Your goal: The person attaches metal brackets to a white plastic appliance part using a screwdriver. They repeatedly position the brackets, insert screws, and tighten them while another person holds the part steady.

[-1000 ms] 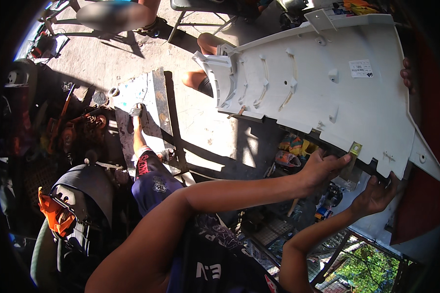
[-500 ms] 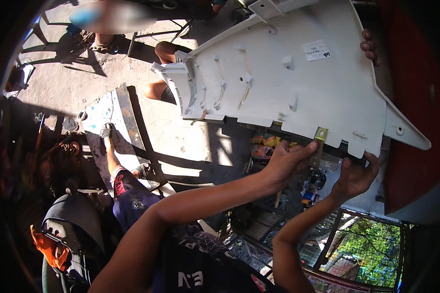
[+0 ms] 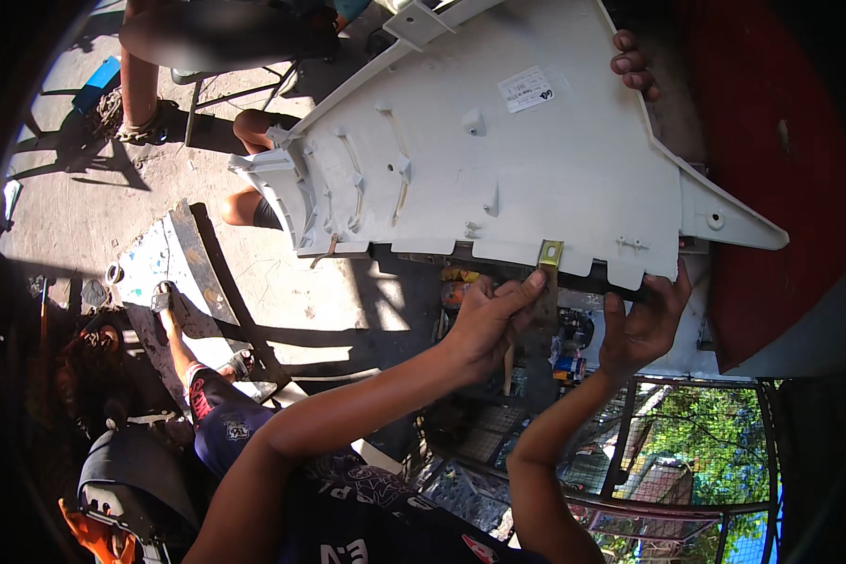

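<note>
A large white plastic panel (image 3: 432, 160) fills the upper middle, its inner face with ribs, bosses and a paper label towards me. At its lower edge a yellowish slotted metal bracket (image 3: 551, 254) sticks down. My left hand (image 3: 493, 320) pinches this bracket's lower part between thumb and fingers. Further right, my right hand (image 3: 644, 324) grips the panel's lower corner, thumb in front and fingertips hidden behind the edge. A dark strip (image 3: 592, 281) shows behind the notched edge between my hands. Another person's fingers (image 3: 634, 66) curl over the panel's far right edge.
Behind the panel at right stands a large red surface (image 3: 780, 160). Another person's knee (image 3: 244, 207) shows past its left end. A worn board (image 3: 164, 254) lies on the concrete floor by my sandalled foot (image 3: 163, 296). A mesh window (image 3: 696, 461) is at lower right.
The panel and both my hands have shifted left in view, together with the surroundings. My left hand still pinches the bracket, and my right hand keeps its grip on the edge.
</note>
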`<state>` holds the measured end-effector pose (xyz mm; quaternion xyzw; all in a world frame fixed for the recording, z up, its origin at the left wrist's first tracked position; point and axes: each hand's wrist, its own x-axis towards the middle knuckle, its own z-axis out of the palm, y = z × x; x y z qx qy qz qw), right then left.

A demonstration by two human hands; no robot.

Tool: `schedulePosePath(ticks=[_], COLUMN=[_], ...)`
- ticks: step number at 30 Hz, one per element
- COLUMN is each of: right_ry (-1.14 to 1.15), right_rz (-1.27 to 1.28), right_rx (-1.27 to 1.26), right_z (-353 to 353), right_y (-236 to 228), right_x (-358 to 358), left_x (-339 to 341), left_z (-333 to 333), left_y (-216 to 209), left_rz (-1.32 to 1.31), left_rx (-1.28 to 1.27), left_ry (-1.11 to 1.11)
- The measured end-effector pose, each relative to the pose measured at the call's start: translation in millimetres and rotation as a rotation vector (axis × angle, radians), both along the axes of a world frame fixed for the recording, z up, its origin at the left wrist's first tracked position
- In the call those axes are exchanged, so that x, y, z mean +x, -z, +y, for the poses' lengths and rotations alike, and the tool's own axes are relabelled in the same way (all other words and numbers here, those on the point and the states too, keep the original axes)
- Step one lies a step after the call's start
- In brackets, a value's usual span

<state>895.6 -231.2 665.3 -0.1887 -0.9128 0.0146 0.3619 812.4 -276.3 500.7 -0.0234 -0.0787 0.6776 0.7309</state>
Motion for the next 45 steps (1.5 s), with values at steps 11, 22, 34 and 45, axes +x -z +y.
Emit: schedulePosePath(ticks=[11, 22, 34, 45], right_ry=[0.042, 0.097, 0.077, 0.114], right_rz=[0.002, -0.009, -0.122, -0.129], right_rx=[-0.004, -0.103, -0.285, -0.263], right_z=[3, -4, -31, -50], right_y=[-6, 5, 15, 21], right_x=[0, 29, 28, 28], left_x=[-5, -2, 15, 24], left_z=[-20, -44, -69, -80], left_y=[2, -5, 17, 31], left_rz=[0.024, -0.111, -0.105, -0.047], left_rx=[-0.003, -0.009, -0.114, -0.14], left_ry=[0.03, -0.033, 0.078, 0.086])
